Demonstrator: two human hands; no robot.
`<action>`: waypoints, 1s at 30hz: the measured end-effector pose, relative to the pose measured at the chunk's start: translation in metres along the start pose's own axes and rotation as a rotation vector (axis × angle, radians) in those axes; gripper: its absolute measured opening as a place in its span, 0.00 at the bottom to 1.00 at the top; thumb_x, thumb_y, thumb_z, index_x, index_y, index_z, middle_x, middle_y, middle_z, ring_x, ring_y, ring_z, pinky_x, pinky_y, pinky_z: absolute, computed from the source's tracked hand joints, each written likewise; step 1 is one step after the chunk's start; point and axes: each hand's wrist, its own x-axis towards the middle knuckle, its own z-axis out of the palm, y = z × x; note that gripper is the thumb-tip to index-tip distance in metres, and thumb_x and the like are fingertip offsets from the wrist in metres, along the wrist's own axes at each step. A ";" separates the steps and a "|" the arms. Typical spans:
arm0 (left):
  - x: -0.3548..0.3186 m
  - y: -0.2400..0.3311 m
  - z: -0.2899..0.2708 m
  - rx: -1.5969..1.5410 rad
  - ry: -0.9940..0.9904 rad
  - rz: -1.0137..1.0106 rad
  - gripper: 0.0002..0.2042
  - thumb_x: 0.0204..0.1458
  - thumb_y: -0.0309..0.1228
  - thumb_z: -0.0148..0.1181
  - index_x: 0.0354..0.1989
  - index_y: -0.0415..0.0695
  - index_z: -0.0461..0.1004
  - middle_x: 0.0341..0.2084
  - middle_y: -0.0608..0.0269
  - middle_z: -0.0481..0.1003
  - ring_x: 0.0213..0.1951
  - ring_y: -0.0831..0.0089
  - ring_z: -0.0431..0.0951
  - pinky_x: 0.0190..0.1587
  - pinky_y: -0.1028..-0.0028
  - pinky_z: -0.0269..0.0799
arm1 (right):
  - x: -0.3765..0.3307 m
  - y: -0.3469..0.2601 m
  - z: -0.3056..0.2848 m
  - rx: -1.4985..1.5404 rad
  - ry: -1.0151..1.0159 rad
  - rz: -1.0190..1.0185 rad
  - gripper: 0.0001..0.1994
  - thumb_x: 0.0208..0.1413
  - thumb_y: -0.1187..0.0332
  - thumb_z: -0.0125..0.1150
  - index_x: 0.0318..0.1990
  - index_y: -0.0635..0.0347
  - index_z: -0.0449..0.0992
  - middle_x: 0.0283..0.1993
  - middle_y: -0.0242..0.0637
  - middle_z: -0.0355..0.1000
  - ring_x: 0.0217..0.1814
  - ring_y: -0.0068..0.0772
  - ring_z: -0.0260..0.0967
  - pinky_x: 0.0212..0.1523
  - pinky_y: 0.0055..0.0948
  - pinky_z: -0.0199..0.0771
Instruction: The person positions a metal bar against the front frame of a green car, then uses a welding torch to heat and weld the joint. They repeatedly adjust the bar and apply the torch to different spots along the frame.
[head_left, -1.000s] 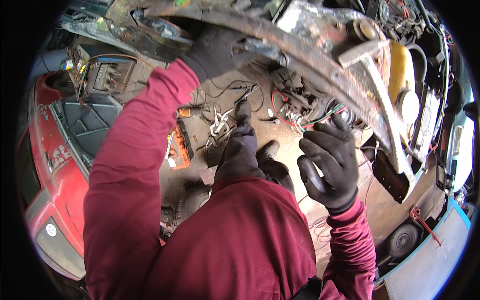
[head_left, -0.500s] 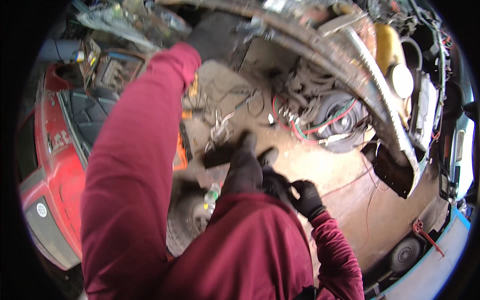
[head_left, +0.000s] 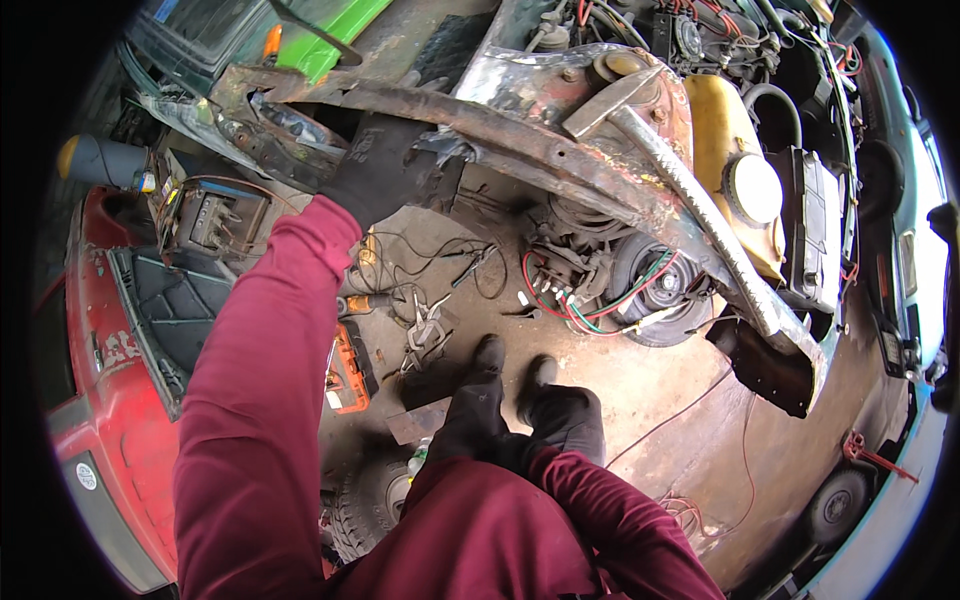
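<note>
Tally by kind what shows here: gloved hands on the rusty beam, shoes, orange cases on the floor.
Gloved hands on the rusty beam: 1, the left hand
Shoes: 2
Orange case: 1
Total: 4

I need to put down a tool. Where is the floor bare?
Bare concrete floor lies right of the shoes, below the wheel. Left of the shoes it is crowded: pliers, wires, orange tool.

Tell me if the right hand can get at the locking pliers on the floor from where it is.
Probably not without bending down: the right hand is tucked by the waist, and the pliers lie on the floor beyond the boots. Nothing covers them.
</note>
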 end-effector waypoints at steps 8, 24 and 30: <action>-0.001 -0.003 0.018 -0.135 0.129 0.018 0.23 0.56 0.23 0.59 0.62 0.37 0.75 0.55 0.41 0.77 0.60 0.44 0.77 0.65 0.52 0.71 | -0.049 0.062 0.009 0.150 -0.157 0.134 0.17 0.62 0.54 0.66 0.52 0.51 0.84 0.53 0.49 0.82 0.56 0.55 0.81 0.55 0.52 0.82; 0.008 0.004 0.030 0.432 0.553 0.418 0.14 0.53 0.20 0.61 0.49 0.34 0.78 0.55 0.42 0.78 0.57 0.40 0.78 0.60 0.47 0.76 | 0.058 0.265 0.005 -0.100 -0.177 0.166 0.19 0.64 0.52 0.64 0.55 0.52 0.82 0.56 0.50 0.82 0.58 0.56 0.83 0.56 0.52 0.84; 0.007 -0.010 0.023 0.861 0.610 0.506 0.17 0.61 0.27 0.59 0.58 0.37 0.80 0.48 0.43 0.81 0.49 0.46 0.82 0.53 0.57 0.78 | 0.158 0.356 0.000 -0.615 -0.175 0.150 0.28 0.69 0.39 0.58 0.67 0.46 0.79 0.63 0.48 0.79 0.65 0.59 0.78 0.68 0.58 0.76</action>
